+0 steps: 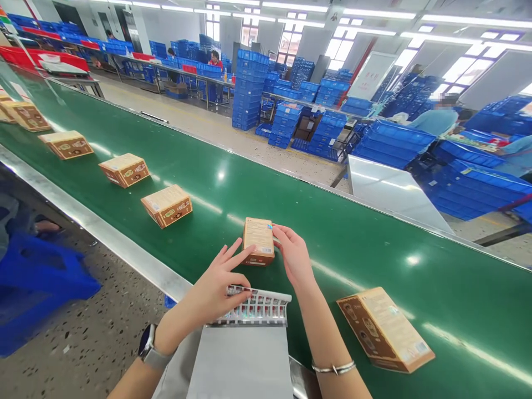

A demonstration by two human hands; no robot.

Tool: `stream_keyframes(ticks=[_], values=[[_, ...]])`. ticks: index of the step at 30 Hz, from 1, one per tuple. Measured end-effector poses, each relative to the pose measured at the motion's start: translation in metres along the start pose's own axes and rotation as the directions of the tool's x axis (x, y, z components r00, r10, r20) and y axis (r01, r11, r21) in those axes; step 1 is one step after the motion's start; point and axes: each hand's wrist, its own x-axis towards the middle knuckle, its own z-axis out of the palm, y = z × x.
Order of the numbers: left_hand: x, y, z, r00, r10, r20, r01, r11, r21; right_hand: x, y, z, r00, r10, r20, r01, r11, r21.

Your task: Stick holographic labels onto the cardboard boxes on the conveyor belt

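A brown and cream carton (258,235) lies on the green conveyor belt in front of me. My right hand (294,252) is at its right edge, fingertips closed on a small shiny blue sticker (270,226) at the top corner. From the left, my left hand (226,282) reaches over with one outstretched finger touching the carton's top. Its thumb and forefinger are pinched together above a sheet of stickers (266,307); whatever is between them is too small to make out. The sheet's curled end lies on a grey board (245,360) nearest me.
Another carton (384,330) lies on the belt (224,183) to the right, and several more, such as one carton (166,206), line up to the left. A metal rail (137,260) edges the belt. Blue crates (250,88) and seated people are beyond.
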Motion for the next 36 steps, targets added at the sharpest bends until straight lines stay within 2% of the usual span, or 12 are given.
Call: stream_keyframes(ticks=[8,20,26,30,36], values=[[0.006,0.005,0.008,0.999,0.025,-0.02,-0.027,0.996,-0.091,-0.009,0.006,-0.007,0.992,-0.012,-0.129,0.005,0.998,-0.057],[0.013,0.024,0.016,0.995,0.056,0.077,-0.048,0.993,-0.107,-0.017,0.004,-0.03,0.979,-0.077,-0.19,0.033,0.973,-0.227],[0.016,0.03,0.021,0.993,0.076,0.086,-0.065,0.99,-0.124,-0.024,-0.007,-0.037,0.964,-0.165,-0.209,0.072,0.918,-0.391],[0.018,0.036,0.025,0.988,0.106,0.109,-0.098,0.992,-0.079,-0.026,-0.015,-0.041,0.943,-0.216,-0.255,0.065,0.867,-0.494],[0.021,0.043,0.033,0.981,0.136,0.139,-0.132,0.991,-0.036,-0.019,-0.019,-0.061,0.918,-0.249,-0.308,0.03,0.82,-0.572]])
